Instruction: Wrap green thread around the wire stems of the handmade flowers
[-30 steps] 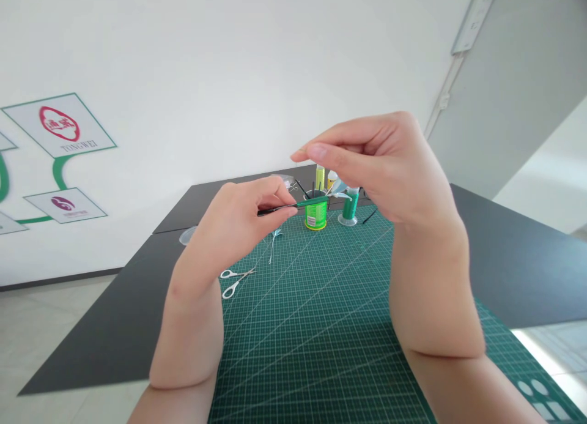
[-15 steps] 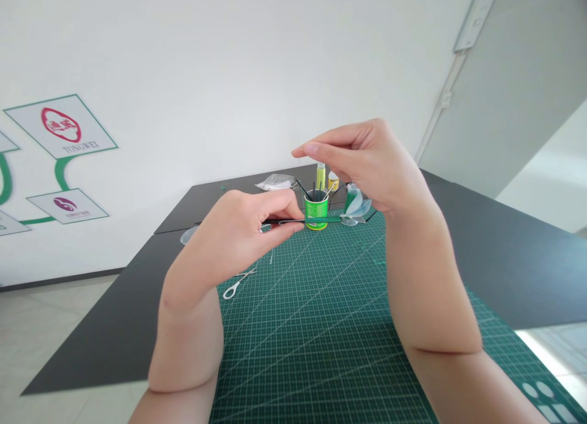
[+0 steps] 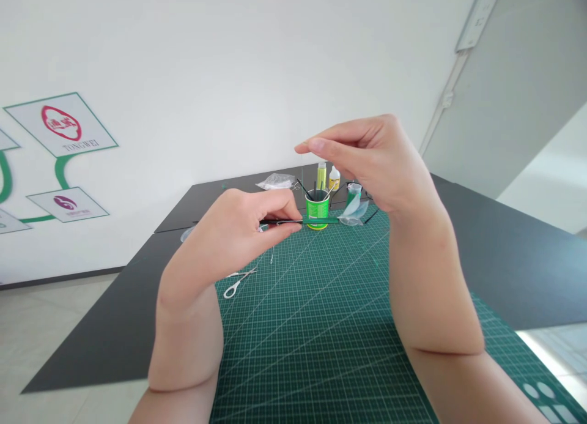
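Observation:
My left hand [image 3: 243, 225] is closed in a pinch on a thin dark stem wrapped in green tape [image 3: 316, 220], held level above the green cutting mat [image 3: 321, 326]. A pale translucent petal [image 3: 354, 208] sits at the stem's right end. My right hand [image 3: 376, 161] is raised above the stem with thumb and fingers pinched together; what they hold is too fine to see, perhaps a thread. Both forearms stand upright over the mat.
A green can [image 3: 317, 210] holding sticks stands at the mat's far end, with small bottles [image 3: 328, 177] and a green spool [image 3: 352, 193] behind it. White-handled scissors [image 3: 238, 280] lie on the mat's left edge. A clear bag [image 3: 275, 181] rests on the black table [image 3: 513, 259].
The stem dropped slightly and levelled out in my left hand. My right hand shifted a little left and stays pinched above it. The petal at the stem's end came into view.

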The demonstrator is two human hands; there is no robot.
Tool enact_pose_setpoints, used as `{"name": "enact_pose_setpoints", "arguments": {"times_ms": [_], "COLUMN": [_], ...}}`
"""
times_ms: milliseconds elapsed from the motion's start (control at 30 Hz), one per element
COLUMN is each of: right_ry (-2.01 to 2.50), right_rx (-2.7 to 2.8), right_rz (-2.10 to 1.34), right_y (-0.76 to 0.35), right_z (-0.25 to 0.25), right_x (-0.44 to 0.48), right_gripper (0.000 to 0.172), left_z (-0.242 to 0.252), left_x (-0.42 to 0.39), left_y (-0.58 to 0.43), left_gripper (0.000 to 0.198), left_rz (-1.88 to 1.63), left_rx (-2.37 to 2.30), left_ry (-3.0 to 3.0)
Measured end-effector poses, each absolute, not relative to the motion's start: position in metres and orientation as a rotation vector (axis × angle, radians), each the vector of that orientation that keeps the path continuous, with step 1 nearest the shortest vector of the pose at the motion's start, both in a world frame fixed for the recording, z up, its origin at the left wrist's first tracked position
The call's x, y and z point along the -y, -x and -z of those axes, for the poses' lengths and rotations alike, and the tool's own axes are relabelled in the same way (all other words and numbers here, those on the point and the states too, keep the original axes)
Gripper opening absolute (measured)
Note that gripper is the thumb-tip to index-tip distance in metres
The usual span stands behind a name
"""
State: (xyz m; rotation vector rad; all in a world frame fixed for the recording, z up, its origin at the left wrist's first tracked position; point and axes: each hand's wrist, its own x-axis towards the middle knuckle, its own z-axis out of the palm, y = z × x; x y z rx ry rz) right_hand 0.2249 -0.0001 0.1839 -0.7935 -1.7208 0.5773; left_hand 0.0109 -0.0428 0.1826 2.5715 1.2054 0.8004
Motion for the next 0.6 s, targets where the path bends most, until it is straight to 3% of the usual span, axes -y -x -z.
{"name": "enact_pose_setpoints", "arguments": {"times_ms": [600], "right_ry": [0.889], "right_rx": [1.848], "right_rz": [-0.688], "right_y": [-0.226], "right_z": [-0.180], "right_x": [-0.016], "right_gripper": [0.020], "left_z": [-0.186], "left_x": [0.053], "left_y": [-0.008], "left_gripper": [0.004], "left_rz": [-1.025], "left_rx": [-1.294], "left_ry": [-2.656]}}
